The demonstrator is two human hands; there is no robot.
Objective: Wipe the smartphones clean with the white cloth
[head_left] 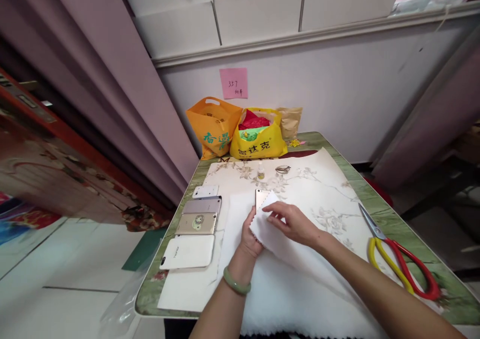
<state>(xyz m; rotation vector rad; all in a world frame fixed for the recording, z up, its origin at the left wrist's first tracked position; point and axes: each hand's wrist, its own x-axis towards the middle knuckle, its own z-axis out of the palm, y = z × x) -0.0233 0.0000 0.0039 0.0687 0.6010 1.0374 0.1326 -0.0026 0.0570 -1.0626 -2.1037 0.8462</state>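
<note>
My left hand (249,235) holds a gold-edged smartphone (260,197) above the near middle of the table. Over much of the phone lies a small white cloth (264,227) with a zigzag edge. From the right, my right hand (291,222) touches that cloth, its thumb and fingers closed at the cloth's upper part. Beneath both hands a larger white fabric sheet (234,214) covers the table's near part. The lower part of the phone is hidden by the cloth and my left hand.
Several phones, including a white one (189,252) and a gold one (197,223), lie at the left. Scissors (378,233) lie right. A small bottle (261,171) and glasses (282,169) sit farther back. Orange (213,124) and yellow bags (258,149) stand by the wall.
</note>
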